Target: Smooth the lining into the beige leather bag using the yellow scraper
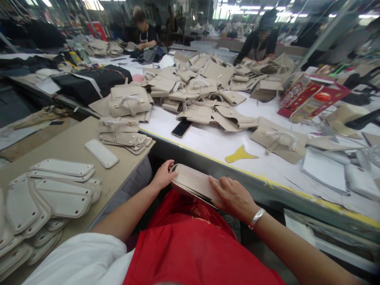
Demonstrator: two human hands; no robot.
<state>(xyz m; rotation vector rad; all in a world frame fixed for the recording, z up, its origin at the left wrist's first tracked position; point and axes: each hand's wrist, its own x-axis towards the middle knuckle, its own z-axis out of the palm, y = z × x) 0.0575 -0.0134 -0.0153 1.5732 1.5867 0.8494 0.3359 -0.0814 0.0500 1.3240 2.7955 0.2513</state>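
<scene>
Writing: none can be read on any item; the red box (pixel 308 97) on the far right of the desk (pixel 208 144) carries printed graphics too blurred to make out.
Held thing: a stack of beige panels (pixel 194 183), flat and oblong with rounded corners, held low in front of the person's red apron (pixel 190 245), just below the near edge of the desk.
Long axis: runs from upper left to lower right in the view; one rounded end points toward the left hand, the other lies under the right hand.
Left hand (pixel 162 176): curled around the left end of the stack, thumb on top, gripping it.
Right hand (pixel 233 198): fingers spread flat on the top face of the stack near its right end, pressing on it; a silver bracelet (pixel 257 217) sits at the wrist.
Left side: cream panels (pixel 50 198) with rounded corners lie stacked on a brown side desk (pixel 71 146).
Desk top: beige bag parts (pixel 196 93) heaped in the middle, a dark phone (pixel 181 128) lying flat near them, a yellow cut-out (pixel 240 155) close to the near edge.
Background: two other people (pixel 261 41) bend over the far end of the desk, their hands well apart from the stack.
</scene>
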